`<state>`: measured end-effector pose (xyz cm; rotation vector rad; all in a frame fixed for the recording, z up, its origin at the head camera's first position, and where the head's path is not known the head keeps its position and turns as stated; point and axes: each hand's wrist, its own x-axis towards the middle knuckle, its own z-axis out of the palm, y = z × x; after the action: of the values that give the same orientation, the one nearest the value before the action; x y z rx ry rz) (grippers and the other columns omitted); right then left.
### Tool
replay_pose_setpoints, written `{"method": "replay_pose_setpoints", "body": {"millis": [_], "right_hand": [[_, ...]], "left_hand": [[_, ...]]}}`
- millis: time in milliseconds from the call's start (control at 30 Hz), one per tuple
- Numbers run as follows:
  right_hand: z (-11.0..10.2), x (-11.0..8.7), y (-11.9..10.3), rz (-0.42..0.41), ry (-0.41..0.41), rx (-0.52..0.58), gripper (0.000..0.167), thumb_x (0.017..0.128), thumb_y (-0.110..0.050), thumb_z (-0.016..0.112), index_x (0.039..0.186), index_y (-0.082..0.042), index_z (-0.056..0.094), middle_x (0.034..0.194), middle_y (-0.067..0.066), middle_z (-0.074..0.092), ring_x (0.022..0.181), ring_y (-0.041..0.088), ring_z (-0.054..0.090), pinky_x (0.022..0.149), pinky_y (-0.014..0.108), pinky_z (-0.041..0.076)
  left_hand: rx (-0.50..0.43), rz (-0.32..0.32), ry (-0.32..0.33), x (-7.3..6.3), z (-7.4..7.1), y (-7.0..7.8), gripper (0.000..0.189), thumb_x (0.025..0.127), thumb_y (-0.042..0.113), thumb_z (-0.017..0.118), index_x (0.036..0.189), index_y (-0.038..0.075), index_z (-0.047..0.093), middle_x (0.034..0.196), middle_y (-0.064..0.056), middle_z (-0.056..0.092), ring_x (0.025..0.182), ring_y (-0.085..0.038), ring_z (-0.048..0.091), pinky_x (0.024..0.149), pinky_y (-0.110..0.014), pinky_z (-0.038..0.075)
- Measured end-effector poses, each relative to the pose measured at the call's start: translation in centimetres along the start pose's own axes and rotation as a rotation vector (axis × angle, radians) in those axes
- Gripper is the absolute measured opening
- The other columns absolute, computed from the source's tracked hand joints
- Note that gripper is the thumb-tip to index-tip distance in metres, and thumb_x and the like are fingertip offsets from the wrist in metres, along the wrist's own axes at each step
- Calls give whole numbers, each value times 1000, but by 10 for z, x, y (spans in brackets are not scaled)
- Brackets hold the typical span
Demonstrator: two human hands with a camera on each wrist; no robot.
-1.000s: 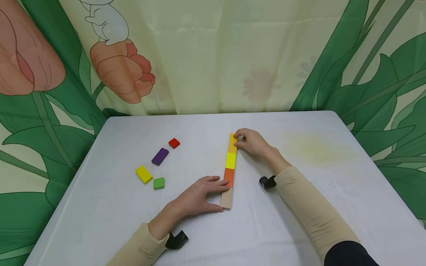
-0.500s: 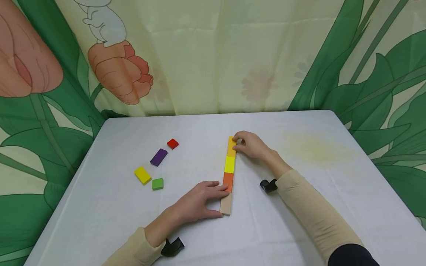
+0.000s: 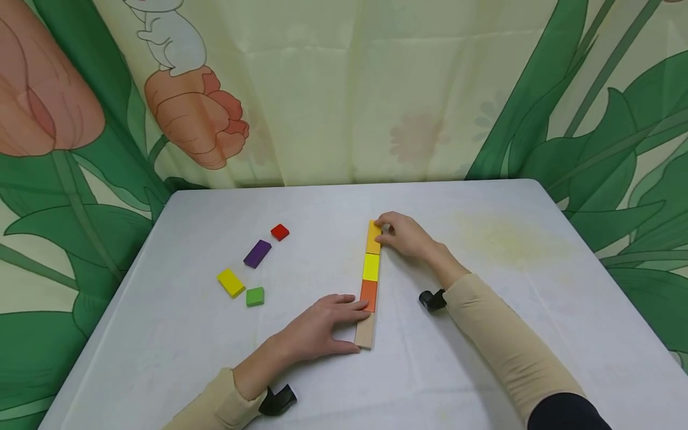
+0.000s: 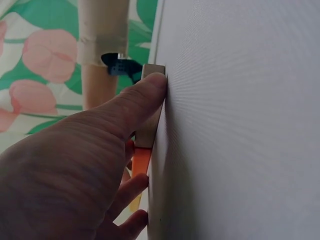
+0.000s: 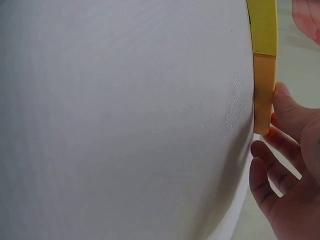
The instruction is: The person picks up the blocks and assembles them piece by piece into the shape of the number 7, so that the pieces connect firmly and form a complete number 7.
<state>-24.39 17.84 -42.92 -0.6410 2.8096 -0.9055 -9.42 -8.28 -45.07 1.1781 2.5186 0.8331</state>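
Wooden blocks stand end to end in a straight row in the head view. From the far end come an amber block [image 3: 373, 243], a bright yellow block [image 3: 371, 267], an orange block [image 3: 368, 292] and a plain wood block [image 3: 365, 332]. My right hand [image 3: 405, 235] pinches the amber block at the far end; the right wrist view has its thumb on the face and a finger at the end. My left hand [image 3: 323, 325] lies left of the row with fairly straight fingers. Its fingertips touch near the orange-and-wood joint, and its thumb rests at the plain block's near end.
Left of the row lie a red block [image 3: 279, 232], a purple block [image 3: 257, 254], a yellow block [image 3: 231, 283] and a green block [image 3: 255, 297]. A white cloth covers the table [image 3: 473, 358]. Behind its far edge hangs a printed curtain [image 3: 333, 107].
Between one second and half a second ago, the row and both hands shifted slightly toward the person. Since then they have stayed almost still; the loose blocks keep their places.
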Motion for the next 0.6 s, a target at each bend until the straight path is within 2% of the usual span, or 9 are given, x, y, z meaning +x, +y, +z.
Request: {"method": "replay_pose_setpoints", "body": {"millis": [367, 600], "right_hand": [[-2, 4, 1, -31, -24, -37, 39, 94, -15, 74, 128, 3, 65, 130, 16, 61, 108, 32, 57, 100, 45, 46], [-4, 6, 1, -49, -37, -44, 39, 93, -15, 75, 126, 3, 66, 128, 15, 63, 109, 32, 59, 100, 45, 46]], "left_hand": [[2, -6, -10, 1, 0, 0, 63, 87, 36, 81, 144, 21, 59, 151, 10, 48, 142, -19, 38, 113, -44, 36], [31, 15, -21, 4, 1, 2, 63, 87, 37, 81, 144, 21, 59, 151, 9, 48, 142, -19, 39, 115, -43, 33]]}}
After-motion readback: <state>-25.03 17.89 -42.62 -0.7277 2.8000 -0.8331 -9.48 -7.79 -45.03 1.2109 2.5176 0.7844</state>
